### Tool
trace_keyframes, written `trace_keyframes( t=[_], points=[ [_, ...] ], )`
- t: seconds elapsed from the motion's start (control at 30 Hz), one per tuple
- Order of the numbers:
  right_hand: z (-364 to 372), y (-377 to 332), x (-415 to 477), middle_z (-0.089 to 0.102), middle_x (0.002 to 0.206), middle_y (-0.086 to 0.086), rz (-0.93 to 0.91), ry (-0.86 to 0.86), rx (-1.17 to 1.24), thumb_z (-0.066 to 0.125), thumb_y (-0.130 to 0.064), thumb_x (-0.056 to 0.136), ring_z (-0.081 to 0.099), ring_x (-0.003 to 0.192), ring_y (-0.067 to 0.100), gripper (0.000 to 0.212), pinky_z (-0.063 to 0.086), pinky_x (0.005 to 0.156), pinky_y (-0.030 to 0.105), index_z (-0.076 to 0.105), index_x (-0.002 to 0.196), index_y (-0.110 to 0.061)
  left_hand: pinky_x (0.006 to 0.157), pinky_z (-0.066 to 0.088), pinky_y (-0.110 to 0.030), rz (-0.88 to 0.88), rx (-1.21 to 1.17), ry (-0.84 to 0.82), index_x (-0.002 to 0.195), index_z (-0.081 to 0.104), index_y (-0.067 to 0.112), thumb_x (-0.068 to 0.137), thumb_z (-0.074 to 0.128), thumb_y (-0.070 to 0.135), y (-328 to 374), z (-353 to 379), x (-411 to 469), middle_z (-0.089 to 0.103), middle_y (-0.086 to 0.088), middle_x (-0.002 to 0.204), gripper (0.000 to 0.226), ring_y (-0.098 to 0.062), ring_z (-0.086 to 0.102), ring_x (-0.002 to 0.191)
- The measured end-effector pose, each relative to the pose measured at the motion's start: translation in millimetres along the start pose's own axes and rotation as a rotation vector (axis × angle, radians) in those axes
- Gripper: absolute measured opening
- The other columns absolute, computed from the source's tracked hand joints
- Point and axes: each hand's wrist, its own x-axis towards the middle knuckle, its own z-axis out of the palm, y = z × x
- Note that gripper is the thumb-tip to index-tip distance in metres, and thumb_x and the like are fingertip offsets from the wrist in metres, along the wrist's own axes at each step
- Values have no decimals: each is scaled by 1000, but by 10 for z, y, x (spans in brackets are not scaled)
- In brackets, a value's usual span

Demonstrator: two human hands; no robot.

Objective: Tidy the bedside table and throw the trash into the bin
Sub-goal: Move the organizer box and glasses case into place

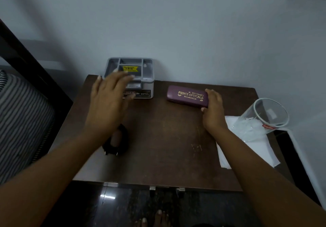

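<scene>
A dark wooden bedside table (162, 138) stands against the wall. A purple spectacle case (187, 96) with gold lettering lies at its back right, and my right hand (212, 108) grips the case's right end. My left hand (107, 101) hovers with fingers spread in front of a grey compartment organiser (139, 69) at the back left, blurred and holding nothing. A black coiled cable (121, 142) lies under my left wrist. A white tissue (247, 149) lies at the right edge, with a clear glass (264, 119) holding crumpled plastic standing on it.
A striped pillow (21, 120) and a dark bed frame (35, 71) are at the left. A white surface (310, 147) borders the table's right side. My toes (155, 219) show on the dark glossy floor below the table's front edge.
</scene>
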Motion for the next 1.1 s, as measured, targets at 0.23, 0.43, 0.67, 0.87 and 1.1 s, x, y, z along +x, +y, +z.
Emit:
trace_keyframes(
  t=[0.23,0.43,0.67,0.87,1.1],
  points=[
    [-15,-13,72,21,152,11,57,31,-44,39,13,85,28,136,29,63,29,113,39,30,142,-12,104,22,-41,100,138,-253,106,66,27,89,58,27,-167,-43,563,69,-1,110,18,-25,57,110],
    [-38,-22,77,17,154,8,73,11,-64,41,7,90,22,140,27,60,27,114,38,26,144,-14,91,30,-41,146,148,-219,90,69,29,83,65,22,-210,-84,424,71,1,95,11,-27,62,98],
    [-54,-54,91,17,155,9,92,2,-100,41,5,91,22,139,28,59,24,113,35,25,145,-14,87,29,-42,125,117,-190,89,70,26,82,67,19,-206,-104,199,70,0,95,10,-27,60,98],
    [-110,-153,45,12,156,9,62,18,-91,35,8,91,20,141,27,64,20,116,36,18,147,-17,99,24,-45,98,106,-163,100,69,25,84,65,23,-174,-127,134,67,-2,110,17,-26,54,115],
    [-469,-527,-1231,48,121,-11,-218,213,228,55,-13,91,47,112,-3,35,39,93,9,45,122,-28,103,23,-37,-127,-296,2,111,59,31,87,59,32,700,-17,-436,61,6,118,24,-15,48,120]
  ],
)
